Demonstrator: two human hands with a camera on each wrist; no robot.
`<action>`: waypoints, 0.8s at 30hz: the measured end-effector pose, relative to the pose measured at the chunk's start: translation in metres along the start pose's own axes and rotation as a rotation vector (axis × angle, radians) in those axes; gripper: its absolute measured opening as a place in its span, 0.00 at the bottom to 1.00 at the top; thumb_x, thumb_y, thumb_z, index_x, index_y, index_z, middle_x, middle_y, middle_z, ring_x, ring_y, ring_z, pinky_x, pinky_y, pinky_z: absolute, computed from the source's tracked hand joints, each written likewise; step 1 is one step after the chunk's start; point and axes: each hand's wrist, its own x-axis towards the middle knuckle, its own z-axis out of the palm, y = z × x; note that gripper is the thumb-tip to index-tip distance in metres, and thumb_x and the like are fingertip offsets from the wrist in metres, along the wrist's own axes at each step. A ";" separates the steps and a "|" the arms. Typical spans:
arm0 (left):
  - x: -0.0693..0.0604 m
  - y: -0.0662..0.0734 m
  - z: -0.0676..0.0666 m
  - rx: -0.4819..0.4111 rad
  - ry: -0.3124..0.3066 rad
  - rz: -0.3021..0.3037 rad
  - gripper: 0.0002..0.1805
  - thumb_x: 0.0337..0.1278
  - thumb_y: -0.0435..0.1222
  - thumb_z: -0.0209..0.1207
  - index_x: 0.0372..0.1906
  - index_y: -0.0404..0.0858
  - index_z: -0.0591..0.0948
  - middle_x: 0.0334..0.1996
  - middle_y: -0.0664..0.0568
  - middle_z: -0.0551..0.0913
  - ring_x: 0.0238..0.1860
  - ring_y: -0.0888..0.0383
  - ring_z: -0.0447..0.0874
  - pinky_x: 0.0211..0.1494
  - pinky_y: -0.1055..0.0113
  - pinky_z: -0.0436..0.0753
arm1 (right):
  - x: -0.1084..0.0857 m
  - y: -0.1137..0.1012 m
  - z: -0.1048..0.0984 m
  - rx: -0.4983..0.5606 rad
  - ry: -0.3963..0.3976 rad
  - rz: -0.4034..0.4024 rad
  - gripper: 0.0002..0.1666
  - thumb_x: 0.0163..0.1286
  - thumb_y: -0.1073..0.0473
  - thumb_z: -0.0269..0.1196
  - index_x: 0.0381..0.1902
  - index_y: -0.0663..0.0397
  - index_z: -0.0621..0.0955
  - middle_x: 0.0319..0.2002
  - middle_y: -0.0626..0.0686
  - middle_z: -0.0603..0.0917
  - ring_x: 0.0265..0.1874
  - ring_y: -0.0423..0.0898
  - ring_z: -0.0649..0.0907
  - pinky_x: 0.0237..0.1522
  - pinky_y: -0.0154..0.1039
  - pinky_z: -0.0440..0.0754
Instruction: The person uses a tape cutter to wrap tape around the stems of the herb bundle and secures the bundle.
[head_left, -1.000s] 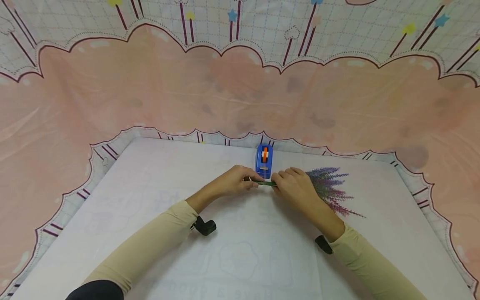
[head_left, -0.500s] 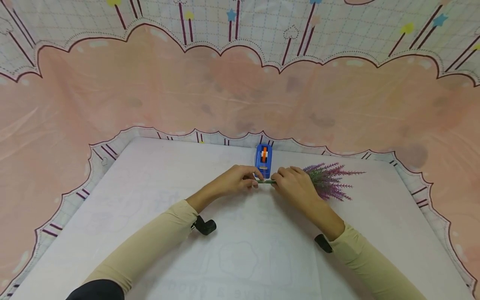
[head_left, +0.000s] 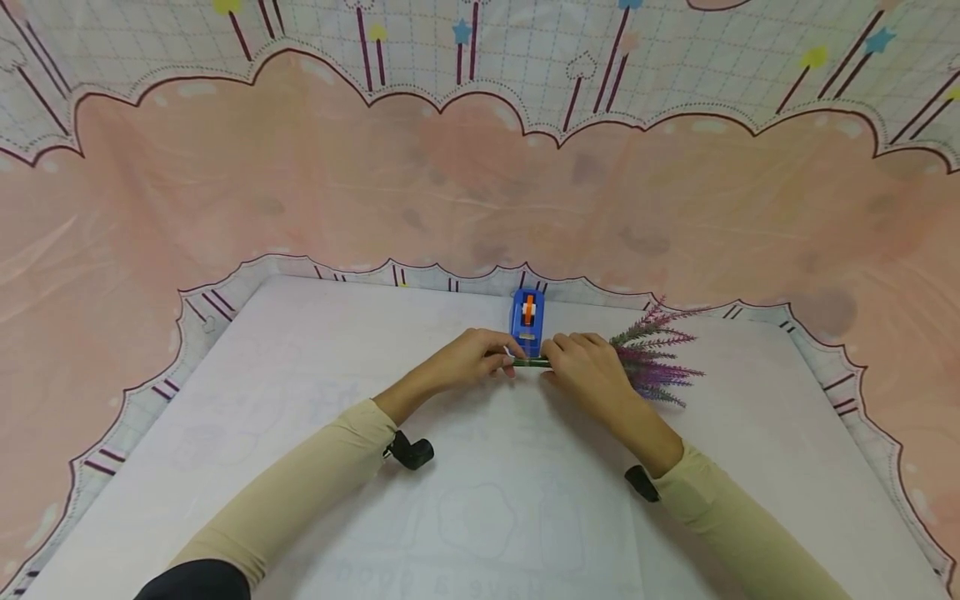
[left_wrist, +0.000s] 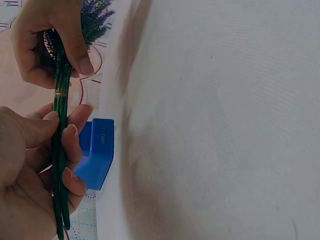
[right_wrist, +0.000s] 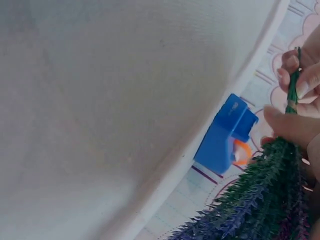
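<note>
A bunch of artificial lavender sprigs [head_left: 654, 360], purple and pink with green stems, lies sideways between my two hands, just above the table. My left hand [head_left: 476, 358] pinches the bare stems [left_wrist: 59, 140] between thumb and fingers. Close to the flower heads, my right hand [head_left: 588, 367] grips the same bunch with curled fingers. A thin shiny band, seemingly clear tape [left_wrist: 61, 93], circles the stems between the hands. Directly behind them stands a blue tape dispenser [head_left: 527, 321] with an orange reel [right_wrist: 242, 152]. My right hand hides the part where stems meet flowers.
The white-covered table [head_left: 465, 483] spreads out in front of and beside both arms. Its back edge runs just behind the dispenser, where a pink and white patterned cloth [head_left: 450, 192] rises. A small black wrist camera [head_left: 411, 452] hangs under the left wrist.
The flower bunch has turned about its stems, so different colours face up and its heads now fan further toward the back. Both hands stay almost in place, with small finger shifts.
</note>
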 end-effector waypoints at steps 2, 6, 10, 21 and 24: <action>0.000 0.000 0.000 -0.003 0.003 -0.011 0.11 0.73 0.27 0.54 0.49 0.38 0.84 0.33 0.46 0.90 0.29 0.54 0.79 0.31 0.72 0.71 | 0.001 0.000 0.001 -0.010 -0.009 0.011 0.16 0.57 0.53 0.78 0.37 0.55 0.85 0.31 0.52 0.86 0.32 0.50 0.86 0.44 0.50 0.85; 0.001 0.001 0.001 -0.011 0.013 -0.039 0.09 0.74 0.28 0.53 0.49 0.38 0.82 0.34 0.45 0.90 0.28 0.55 0.78 0.29 0.71 0.71 | 0.002 0.000 0.002 -0.014 -0.008 0.033 0.12 0.59 0.55 0.77 0.35 0.54 0.86 0.30 0.51 0.87 0.31 0.50 0.86 0.45 0.50 0.85; 0.002 0.001 0.002 -0.008 0.036 -0.051 0.08 0.73 0.28 0.54 0.47 0.38 0.82 0.37 0.44 0.88 0.26 0.59 0.77 0.28 0.71 0.73 | 0.002 0.000 0.002 0.017 -0.019 0.048 0.10 0.60 0.56 0.76 0.35 0.54 0.87 0.31 0.51 0.86 0.31 0.50 0.87 0.49 0.52 0.84; 0.003 -0.002 0.002 0.049 0.072 0.000 0.09 0.59 0.25 0.65 0.42 0.38 0.86 0.37 0.51 0.86 0.30 0.62 0.76 0.37 0.70 0.76 | 0.001 0.005 -0.002 0.195 -0.072 0.143 0.11 0.61 0.57 0.75 0.39 0.54 0.87 0.31 0.50 0.84 0.29 0.49 0.84 0.40 0.49 0.85; 0.004 -0.002 0.001 0.067 0.072 0.011 0.10 0.59 0.25 0.65 0.44 0.37 0.87 0.37 0.50 0.86 0.33 0.61 0.78 0.40 0.69 0.78 | 0.002 0.007 -0.003 0.224 -0.099 0.161 0.12 0.61 0.56 0.75 0.40 0.53 0.87 0.31 0.49 0.85 0.29 0.47 0.83 0.41 0.49 0.84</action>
